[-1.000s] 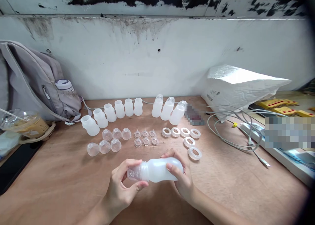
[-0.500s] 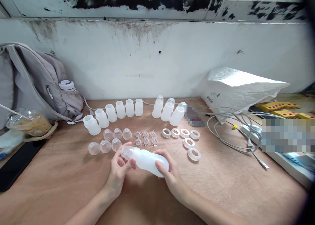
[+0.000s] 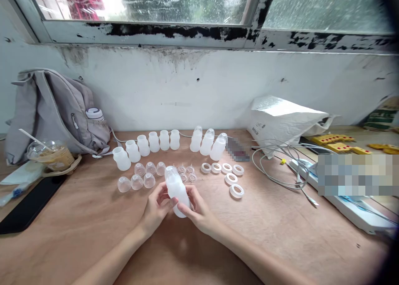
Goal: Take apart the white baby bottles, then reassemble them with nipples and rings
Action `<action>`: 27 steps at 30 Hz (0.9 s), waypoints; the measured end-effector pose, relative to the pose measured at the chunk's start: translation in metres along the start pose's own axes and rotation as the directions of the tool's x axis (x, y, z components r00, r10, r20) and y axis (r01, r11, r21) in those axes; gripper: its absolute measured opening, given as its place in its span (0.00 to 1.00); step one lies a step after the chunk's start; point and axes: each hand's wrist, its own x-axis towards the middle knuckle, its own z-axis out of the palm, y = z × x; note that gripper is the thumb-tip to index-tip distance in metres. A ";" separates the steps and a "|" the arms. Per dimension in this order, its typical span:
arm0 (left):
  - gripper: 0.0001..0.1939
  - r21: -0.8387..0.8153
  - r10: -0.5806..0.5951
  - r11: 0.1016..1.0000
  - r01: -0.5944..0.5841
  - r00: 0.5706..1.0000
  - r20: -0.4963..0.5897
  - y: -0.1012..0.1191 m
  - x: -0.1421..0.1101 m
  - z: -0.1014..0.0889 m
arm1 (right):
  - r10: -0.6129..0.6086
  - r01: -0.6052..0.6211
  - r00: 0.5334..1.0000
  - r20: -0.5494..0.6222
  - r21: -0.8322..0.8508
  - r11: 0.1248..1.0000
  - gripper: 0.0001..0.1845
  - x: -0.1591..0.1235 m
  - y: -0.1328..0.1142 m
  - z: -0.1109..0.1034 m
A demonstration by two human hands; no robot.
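Observation:
Between my two hands is a frosted white baby bottle [image 3: 178,191] with a clear cap, tilted with its cap end up and away from me. My left hand [image 3: 158,206] is closed around its left side, and my right hand [image 3: 199,208] grips its lower right side. Behind it lie clear dome caps [image 3: 136,182] in two rows and several clear nipples [image 3: 190,170], partly hidden by the bottle. White collar rings [image 3: 237,191] lie to the right. Open bottle bodies [image 3: 143,146] stand in a curved row at the back left, and three capped bottles [image 3: 207,142] at the back right.
At the left are a grey backpack [image 3: 59,110], an iced drink cup [image 3: 52,154] and a black phone [image 3: 31,204]. To the right lie a white mailer bag [image 3: 280,119], a coiled cable [image 3: 274,175] and a power strip [image 3: 349,210]. A wall rises behind the table [image 3: 249,243].
The bottle has turned from lying sideways to cap end up, and my hands have come closer together around it. My view has tilted up, showing more window.

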 end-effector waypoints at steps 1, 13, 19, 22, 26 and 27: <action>0.18 0.052 0.031 0.998 -0.031 0.999 0.011 0.000 -0.002 0.001 | -0.025 0.026 1.000 0.007 -0.064 0.998 0.18 -0.001 0.000 0.001; 0.20 0.469 0.256 0.841 -0.269 0.962 0.093 0.016 -0.007 -0.005 | -0.215 0.153 0.970 -0.114 -0.405 0.902 0.13 0.020 -0.049 -0.017; 0.21 0.420 0.224 0.881 -0.217 0.974 0.033 0.012 -0.004 -0.009 | -0.082 0.098 0.995 0.054 -0.517 0.850 0.13 0.040 -0.089 -0.031; 0.23 0.407 0.256 0.891 -0.200 0.963 -0.089 0.013 -0.001 -0.010 | -0.104 0.127 0.992 0.073 -0.581 0.804 0.12 0.055 -0.106 -0.045; 0.16 0.410 0.264 0.901 -0.144 0.930 -0.254 0.013 0.004 -0.015 | -0.210 0.114 0.978 -0.016 -0.798 0.591 0.11 0.088 -0.119 -0.069; 0.15 0.413 0.246 0.903 -0.117 0.929 -0.275 0.013 0.005 -0.016 | -0.221 0.068 0.974 -0.052 -0.861 0.504 0.12 0.098 -0.119 -0.075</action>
